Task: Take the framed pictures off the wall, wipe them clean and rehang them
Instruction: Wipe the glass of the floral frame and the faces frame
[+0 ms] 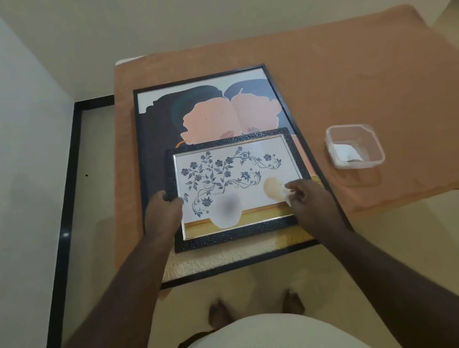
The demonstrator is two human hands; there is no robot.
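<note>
A small floral picture (231, 173) in a dark speckled frame lies flat on top of a large black-framed picture (206, 110) of two figures. Both lie on a table under an orange cloth (354, 73). My left hand (162, 213) grips the small frame's left edge, thumb over the glass. At the glass's lower right corner, my right hand (308, 197) pinches a small white wipe (286, 196) against the surface.
A clear plastic tub (355, 145) with a white piece inside stands on the cloth to the right of the frames. The large frame overhangs the table's near edge. A pale wall and a black floor border are on the left. My bare feet are below.
</note>
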